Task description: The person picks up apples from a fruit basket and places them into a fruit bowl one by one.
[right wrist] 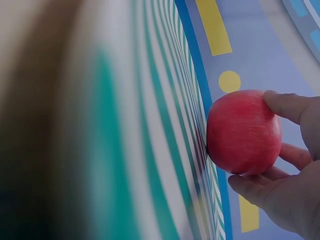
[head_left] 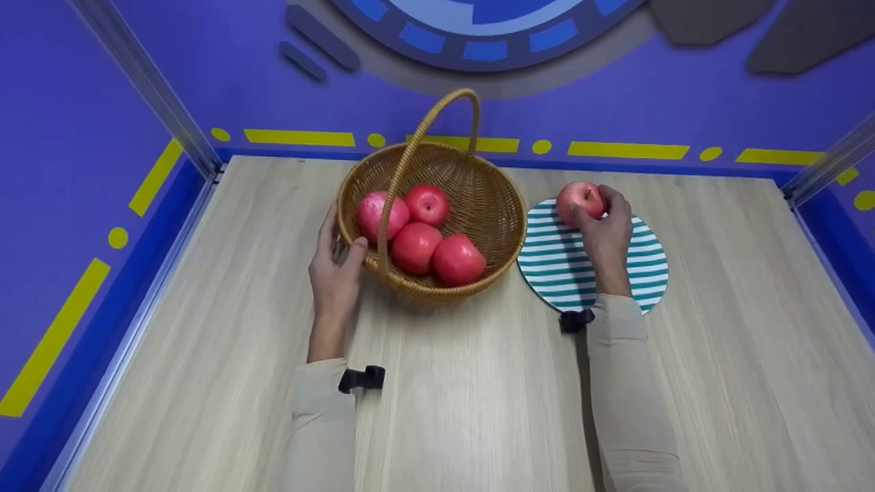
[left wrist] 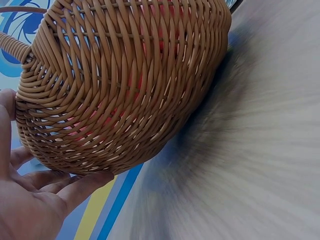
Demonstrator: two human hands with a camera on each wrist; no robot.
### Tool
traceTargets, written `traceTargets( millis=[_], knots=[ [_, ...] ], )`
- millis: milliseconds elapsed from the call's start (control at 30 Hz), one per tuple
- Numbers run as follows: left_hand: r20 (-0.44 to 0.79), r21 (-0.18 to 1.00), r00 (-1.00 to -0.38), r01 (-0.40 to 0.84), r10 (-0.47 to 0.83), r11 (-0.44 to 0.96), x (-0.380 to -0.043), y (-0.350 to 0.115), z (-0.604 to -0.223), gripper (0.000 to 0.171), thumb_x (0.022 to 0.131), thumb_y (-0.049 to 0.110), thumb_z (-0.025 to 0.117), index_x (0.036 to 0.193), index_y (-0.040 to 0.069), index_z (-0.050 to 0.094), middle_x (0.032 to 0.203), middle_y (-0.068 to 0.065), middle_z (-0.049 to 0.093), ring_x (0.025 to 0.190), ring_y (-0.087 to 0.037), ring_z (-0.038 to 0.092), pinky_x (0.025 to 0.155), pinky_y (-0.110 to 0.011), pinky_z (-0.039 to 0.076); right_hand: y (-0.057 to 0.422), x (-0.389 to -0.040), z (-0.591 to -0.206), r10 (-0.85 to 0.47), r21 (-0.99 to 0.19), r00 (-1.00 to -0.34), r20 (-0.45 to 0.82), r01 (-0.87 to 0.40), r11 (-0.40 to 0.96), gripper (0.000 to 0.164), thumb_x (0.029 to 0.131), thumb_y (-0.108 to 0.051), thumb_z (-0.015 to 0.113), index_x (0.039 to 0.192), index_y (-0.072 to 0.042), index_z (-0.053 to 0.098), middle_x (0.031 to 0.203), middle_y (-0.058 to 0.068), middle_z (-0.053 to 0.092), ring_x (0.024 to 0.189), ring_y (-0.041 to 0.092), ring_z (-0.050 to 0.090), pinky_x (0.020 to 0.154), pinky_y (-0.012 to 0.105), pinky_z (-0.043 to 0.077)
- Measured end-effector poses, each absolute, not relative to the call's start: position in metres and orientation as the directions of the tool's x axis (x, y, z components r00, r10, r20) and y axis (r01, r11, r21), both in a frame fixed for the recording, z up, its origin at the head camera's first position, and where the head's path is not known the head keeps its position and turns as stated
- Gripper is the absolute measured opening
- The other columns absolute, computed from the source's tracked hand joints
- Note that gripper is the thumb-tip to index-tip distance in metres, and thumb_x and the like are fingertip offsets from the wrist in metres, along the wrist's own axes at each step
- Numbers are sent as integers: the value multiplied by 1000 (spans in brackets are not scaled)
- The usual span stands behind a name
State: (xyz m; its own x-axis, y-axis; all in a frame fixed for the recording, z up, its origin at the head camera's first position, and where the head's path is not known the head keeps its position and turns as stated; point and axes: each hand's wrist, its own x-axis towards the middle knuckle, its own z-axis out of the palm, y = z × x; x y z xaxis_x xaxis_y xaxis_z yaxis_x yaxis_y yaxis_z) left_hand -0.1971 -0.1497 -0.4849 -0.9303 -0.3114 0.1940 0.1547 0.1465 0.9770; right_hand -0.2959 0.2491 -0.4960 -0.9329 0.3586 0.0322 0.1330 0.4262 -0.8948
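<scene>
A brown wicker basket with a tall arched handle stands left of centre, and several red apples lie together in its left and front part. My left hand holds the basket's left side, thumb at the rim. In the left wrist view its fingers lie against the woven outside. Off to the right, my right hand pinches another red apple between thumb and fingers. That apple is at the far part of a round green-and-white striped placemat; whether it touches the mat I cannot tell.
The light wooden tabletop carries everything. Behind it rises a blue-purple wall with yellow dashes, and side panels close in the left and right. The basket's right rim comes close to the placemat's left edge.
</scene>
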Motion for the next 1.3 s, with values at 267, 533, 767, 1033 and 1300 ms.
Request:
traceTargets(
  millis=[267, 533, 767, 1033, 1300],
  knots=[
    [189, 979, -930, 152, -315, 139, -197, -150, -484, 69, 101, 18, 64, 166, 22, 40, 164, -7, 44, 150, -22, 43, 119, -33, 40, 248, -295, -495, 325, -917, -946, -8, 137, 374, 75, 101, -19, 73, 164, -6, 36, 164, 13, 41, 147, 28, 42, 121, 33, 38],
    [174, 980, -933, 133, -314, 148, -195, -149, -483, 69, 101, 21, 63, 166, 25, 40, 165, -5, 43, 150, -21, 42, 119, -35, 41, 248, -296, -496, 353, -899, -936, 12, 144, 413, 74, 101, -19, 74, 163, -5, 37, 161, 15, 43, 145, 29, 44, 119, 33, 40],
    [176, 979, -933, 132, -313, 158, -195, -150, -483, 69, 102, 22, 63, 166, 25, 40, 165, -6, 43, 150, -21, 42, 119, -36, 40, 247, -294, -492, 349, -907, -937, -11, 157, 392, 76, 101, -19, 75, 164, -5, 35, 163, 14, 42, 145, 28, 43, 120, 31, 39],
    [179, 978, -932, 134, -315, 161, -195, -150, -483, 69, 102, 23, 64, 166, 24, 39, 166, -5, 42, 151, -21, 41, 119, -35, 40, 248, -291, -480, 350, -905, -937, 9, 141, 401, 78, 100, -29, 75, 165, -9, 35, 168, 11, 38, 151, 26, 39, 121, 33, 38],
    [187, 977, -936, 145, -300, 158, -195, -151, -484, 69, 102, 24, 64, 166, 26, 39, 167, -4, 40, 152, -21, 40, 120, -37, 40, 248, -284, -465, 319, -904, -945, 76, 69, 421, 80, 100, -35, 75, 164, -10, 36, 167, 9, 38, 152, 24, 38, 122, 34, 36]
  ],
)
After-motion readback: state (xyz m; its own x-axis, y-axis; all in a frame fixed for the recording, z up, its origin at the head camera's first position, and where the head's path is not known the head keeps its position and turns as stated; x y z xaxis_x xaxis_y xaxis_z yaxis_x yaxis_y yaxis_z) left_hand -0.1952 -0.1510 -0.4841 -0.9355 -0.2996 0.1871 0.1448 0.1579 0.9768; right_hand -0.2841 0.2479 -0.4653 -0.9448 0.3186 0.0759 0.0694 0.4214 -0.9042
